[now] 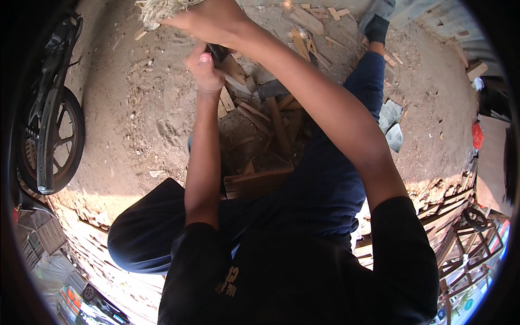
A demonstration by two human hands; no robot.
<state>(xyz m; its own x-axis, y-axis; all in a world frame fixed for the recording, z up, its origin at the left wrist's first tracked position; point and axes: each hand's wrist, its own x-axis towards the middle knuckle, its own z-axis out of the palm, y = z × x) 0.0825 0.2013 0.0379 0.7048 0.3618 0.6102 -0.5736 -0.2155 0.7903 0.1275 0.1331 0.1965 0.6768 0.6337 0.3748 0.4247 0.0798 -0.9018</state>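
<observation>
My right arm crosses over to the upper left, where my right hand (214, 23) is closed at a pale, frayed bundle of fibres (160, 11) cut off by the top edge. Just below it, my left hand (206, 71) is wrapped round a dark object (218, 52), its thumb lying on top. Most of that object is covered by my hands, so its kind is unclear. Close beside my left hand, a piece of wood (234, 69) slants down toward the ground.
Loose wood offcuts (279, 122) lie between my legs, with more scraps (307, 21) farther off. A motorbike wheel (64, 132) stands at left. Crumpled paper (391, 122) lies right of my stretched leg (365, 86). A wooden frame (476, 254) is at lower right.
</observation>
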